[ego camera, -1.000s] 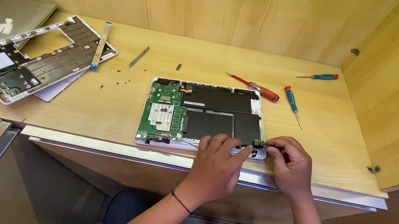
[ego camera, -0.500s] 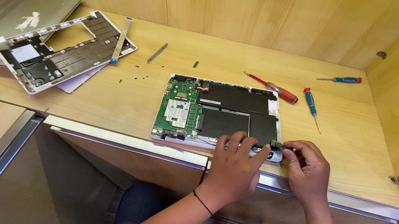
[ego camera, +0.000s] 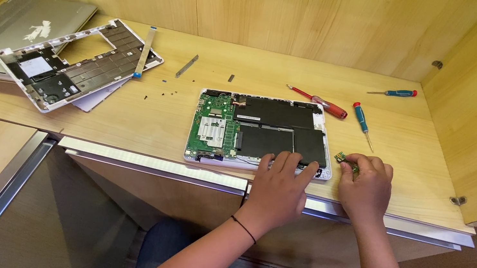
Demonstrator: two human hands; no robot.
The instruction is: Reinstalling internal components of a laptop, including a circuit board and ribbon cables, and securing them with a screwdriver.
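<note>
Surface: I see a pale wooden desk (ego camera: pixel 143 120) with a metal strip along its near edge; a lower wood top sits beside it at the near left.
Room: wood panels close in the back and the right side like an alcove; darker floor shows at the near right.
Laptop base (ego camera: pixel 261 133): opened, white shell, green board on its left half, black battery on the right; it lies at the near edge, just right of the middle.
Left hand (ego camera: pixel 282 184): I see it pressed flat on the base's near right corner, fingers spread, holding nothing.
Right hand (ego camera: pixel 365 186): on the surface just right of the base, fingers curled narrow around a small green board (ego camera: pixel 346 160) held at the fingertips.
Screwdrivers: a red one (ego camera: pixel 321 103) just behind the base, a blue one (ego camera: pixel 361 123) to its right, another blue one (ego camera: pixel 397 93) near the back right corner.
Keyboard frame (ego camera: pixel 78 63): white, face down, toward the back left, resting on paper.
Lid (ego camera: pixel 8 31): grey, at the far left edge, partly under the frame.
Small parts: a flat cable (ego camera: pixel 146 51) lies across the frame, a metal strip (ego camera: pixel 186 66) and scattered screws (ego camera: pixel 157 92) between frame and base.
</note>
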